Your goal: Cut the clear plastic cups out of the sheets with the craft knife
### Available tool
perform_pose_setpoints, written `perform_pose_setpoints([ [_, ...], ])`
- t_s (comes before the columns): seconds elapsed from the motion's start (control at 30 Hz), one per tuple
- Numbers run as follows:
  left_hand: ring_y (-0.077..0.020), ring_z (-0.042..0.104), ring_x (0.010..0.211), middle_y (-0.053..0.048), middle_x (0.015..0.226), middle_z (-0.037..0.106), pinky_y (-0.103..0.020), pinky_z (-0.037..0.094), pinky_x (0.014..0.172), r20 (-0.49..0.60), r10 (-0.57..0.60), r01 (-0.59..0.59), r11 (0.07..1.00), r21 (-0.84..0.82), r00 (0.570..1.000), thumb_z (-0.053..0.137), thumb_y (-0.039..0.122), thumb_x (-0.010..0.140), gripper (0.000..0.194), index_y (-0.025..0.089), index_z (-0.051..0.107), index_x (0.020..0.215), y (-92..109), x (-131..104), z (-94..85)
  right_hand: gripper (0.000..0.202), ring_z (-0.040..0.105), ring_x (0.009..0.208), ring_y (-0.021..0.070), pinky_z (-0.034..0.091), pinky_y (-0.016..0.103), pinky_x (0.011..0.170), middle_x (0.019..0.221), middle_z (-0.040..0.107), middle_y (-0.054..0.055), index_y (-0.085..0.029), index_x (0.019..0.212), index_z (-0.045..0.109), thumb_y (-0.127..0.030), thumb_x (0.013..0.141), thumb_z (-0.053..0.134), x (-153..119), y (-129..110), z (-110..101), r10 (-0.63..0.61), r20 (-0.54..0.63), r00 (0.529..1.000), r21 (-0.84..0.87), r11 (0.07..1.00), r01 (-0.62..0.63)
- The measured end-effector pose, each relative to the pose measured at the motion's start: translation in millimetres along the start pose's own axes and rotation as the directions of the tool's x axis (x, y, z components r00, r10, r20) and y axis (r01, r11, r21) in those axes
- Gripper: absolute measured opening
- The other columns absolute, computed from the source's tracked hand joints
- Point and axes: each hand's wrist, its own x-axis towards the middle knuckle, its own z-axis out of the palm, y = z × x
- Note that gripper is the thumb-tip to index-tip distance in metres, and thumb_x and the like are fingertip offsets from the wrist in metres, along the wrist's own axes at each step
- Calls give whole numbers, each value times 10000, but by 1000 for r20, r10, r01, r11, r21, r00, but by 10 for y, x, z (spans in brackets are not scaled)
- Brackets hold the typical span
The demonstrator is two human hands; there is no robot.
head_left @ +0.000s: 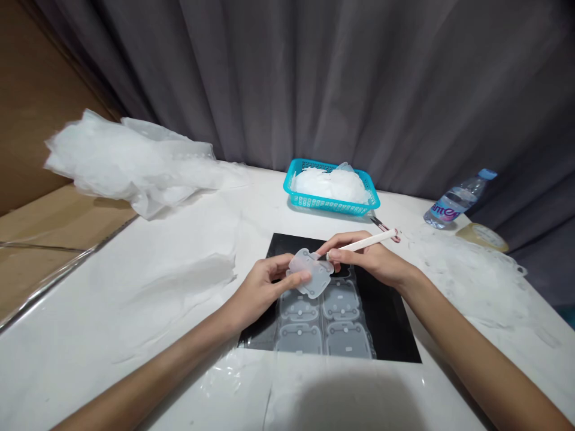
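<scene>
My left hand (263,287) pinches a thin, translucent plastic piece (318,280) with rounded, notched edges between thumb and fingers. A slim white-handled tool (371,240) is gripped in my right hand (372,258); its dark, narrow tip is at the upper edge of the piece, and I cannot tell whether it touches. Both hands are over a black board (389,326). On that board lies a clear sheet (348,340) of several similar rounded shapes in two columns, its upper part partly hidden by my hands.
Behind the board stands a blue basket (335,205) of white translucent pieces, with tweezers (381,224) beside it. A water bottle (456,200) and a tape roll (485,236) are at the right, near scattered clear scraps (476,281). Piled plastic sheets (135,158) and cardboard (58,221) occupy the left.
</scene>
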Motion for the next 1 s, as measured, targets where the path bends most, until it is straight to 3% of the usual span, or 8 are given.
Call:
perform_pose_setpoints([
  [0.53, -197, 660, 899, -62, 1006, 756, -297, 489, 822, 55, -22, 21, 1000, 12, 998, 716, 470, 954, 326, 164, 767, 1055, 42, -29, 1, 215, 615, 678, 124, 498, 248, 641, 807, 714, 28, -169, 995, 828, -357, 916, 762, 21, 34, 18, -22, -11, 1000, 69, 997, 22],
  [0.83, -162, 607, 816, -48, 939, 726, -276, 453, 751, 57, -8, 9, 1000, -4, 998, 692, 443, 971, 306, 156, 753, 1058, 24, -2, 17, 261, 618, 650, 128, 536, 256, 616, 762, 710, 27, -158, 990, 816, -401, 908, 771, 34, 41, 18, -9, -7, 1000, 114, 993, 10],
  [0.93, -159, 619, 800, -29, 911, 722, -268, 462, 722, 23, 41, -42, 997, 60, 999, 710, 422, 965, 253, 176, 737, 1014, 2, -13, 9, 231, 635, 666, 129, 530, 251, 622, 799, 730, 34, -164, 989, 823, -373, 897, 787, 18, 38, -20, 4, 9, 1000, 86, 996, -4],
  [1.0, -164, 638, 820, -19, 914, 727, -276, 477, 745, -27, 160, -152, 968, 200, 987, 718, 368, 965, 176, 195, 741, 990, -6, -31, -1, 203, 660, 717, 139, 535, 256, 655, 879, 762, 54, -171, 997, 828, -340, 888, 799, 4, 43, -50, 2, 61, 998, 70, 998, -6],
])
